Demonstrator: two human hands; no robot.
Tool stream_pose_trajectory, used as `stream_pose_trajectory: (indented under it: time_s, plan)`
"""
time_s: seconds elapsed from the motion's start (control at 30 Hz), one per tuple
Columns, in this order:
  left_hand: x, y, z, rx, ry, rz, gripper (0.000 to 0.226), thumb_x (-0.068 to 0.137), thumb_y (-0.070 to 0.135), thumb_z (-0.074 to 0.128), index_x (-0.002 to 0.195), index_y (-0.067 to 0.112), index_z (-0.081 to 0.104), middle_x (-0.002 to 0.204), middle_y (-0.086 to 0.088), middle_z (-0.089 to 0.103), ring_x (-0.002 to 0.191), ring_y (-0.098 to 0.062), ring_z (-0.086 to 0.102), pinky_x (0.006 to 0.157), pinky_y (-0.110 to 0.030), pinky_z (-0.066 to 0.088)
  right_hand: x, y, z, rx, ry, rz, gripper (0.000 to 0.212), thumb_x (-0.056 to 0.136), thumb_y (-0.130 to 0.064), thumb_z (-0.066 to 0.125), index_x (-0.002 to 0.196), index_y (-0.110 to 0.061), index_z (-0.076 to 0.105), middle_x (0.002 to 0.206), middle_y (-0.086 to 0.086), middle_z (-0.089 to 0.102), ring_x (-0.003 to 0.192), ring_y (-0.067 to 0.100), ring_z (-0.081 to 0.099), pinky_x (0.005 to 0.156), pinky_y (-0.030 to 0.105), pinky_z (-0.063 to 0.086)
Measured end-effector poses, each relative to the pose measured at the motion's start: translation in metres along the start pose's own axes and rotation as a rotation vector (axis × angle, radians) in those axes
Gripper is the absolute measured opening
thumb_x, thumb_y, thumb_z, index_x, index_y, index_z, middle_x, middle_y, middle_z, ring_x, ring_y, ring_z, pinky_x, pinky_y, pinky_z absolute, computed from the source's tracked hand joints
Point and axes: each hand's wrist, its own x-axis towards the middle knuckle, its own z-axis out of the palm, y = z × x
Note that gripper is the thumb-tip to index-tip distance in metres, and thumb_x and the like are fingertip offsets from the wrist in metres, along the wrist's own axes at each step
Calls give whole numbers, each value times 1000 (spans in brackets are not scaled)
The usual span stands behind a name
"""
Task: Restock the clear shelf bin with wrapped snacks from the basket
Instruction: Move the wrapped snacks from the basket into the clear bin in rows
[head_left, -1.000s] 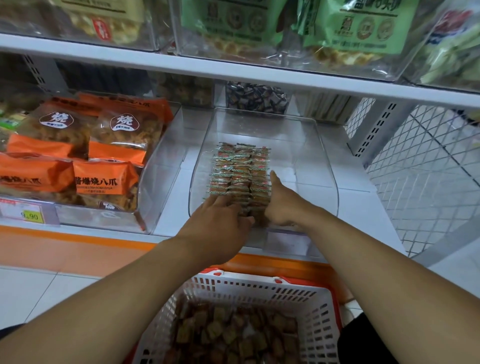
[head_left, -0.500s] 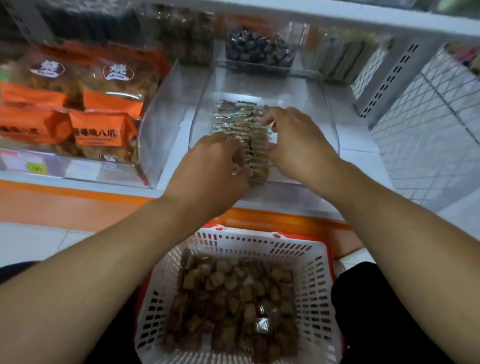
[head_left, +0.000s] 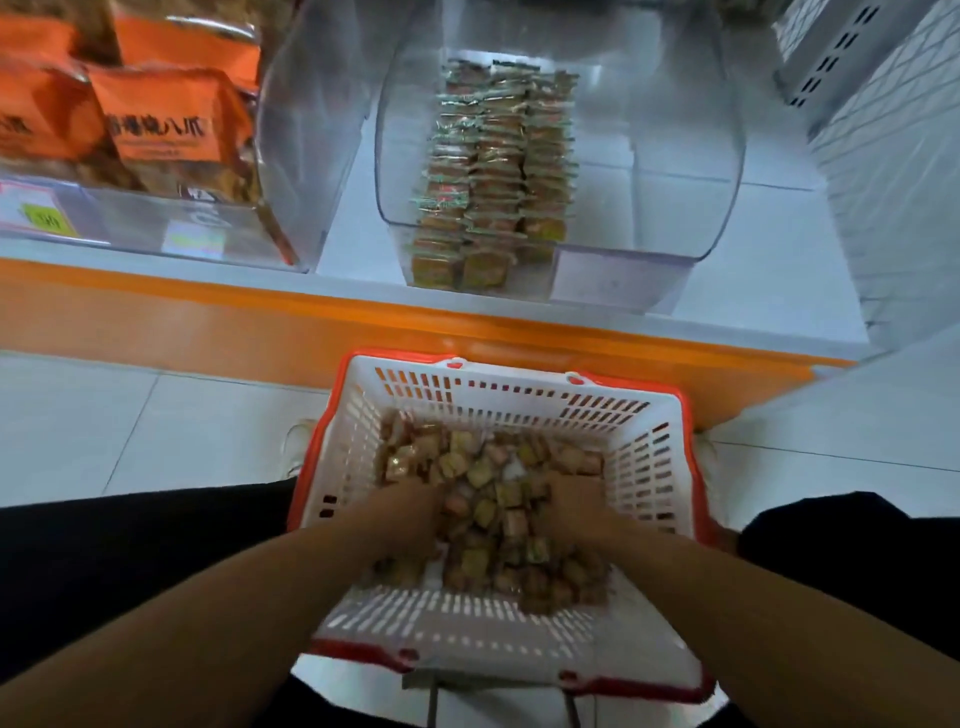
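Both hands (head_left: 410, 512) (head_left: 574, 506) amid snacks (head_left: 498, 514), inside basket (head_left: 519, 400) walls

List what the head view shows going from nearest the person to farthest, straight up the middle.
Basket near rim → left hand and right hand level with each other in the loose wrapped snacks → basket far rim → orange shelf edge → clear shelf bin holding rows of stacked snacks.

Wrapped snacks (head_left: 493, 525) heap loosely in white basket (head_left: 649, 467); neat rows fill clear bin (head_left: 675, 156).
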Motion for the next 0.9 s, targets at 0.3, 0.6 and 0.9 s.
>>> stream_pose_trajectory:
  time_s: [0.3, 0.6, 0.9]
  plan:
    - [83, 7, 68, 64, 144, 22, 73, 88, 43, 65, 152, 24, 34, 159, -12, 29, 146, -36, 28, 111, -54, 35, 49, 17, 34, -332, 38, -104, 79, 98, -44, 53, 159, -38, 4, 167, 14, -8, 150, 49, 2, 120, 57, 18]
    - [121, 23, 113, 177, 162, 9, 86, 91, 54, 57, 160, 26, 15, 162, -13, 24, 152, -33, 15, 115, -59, 19, 76, 26, 53, -367, -9, -108, 82, 91, -43, 60, 158, -22, 16, 161, 16, 14, 138, 47, 36, 102, 51, 47]
    - [120, 16, 113, 56, 246, 44, 67, 94, 42, 57, 153, 28, 31, 140, -2, 57, 136, -27, 45, 114, -49, 27, 79, 31, 55, 26, -106, -198, 59, 89, -35, 71, 143, -32, 49, 141, 15, 40, 114, 38, 56, 97, 40, 50]
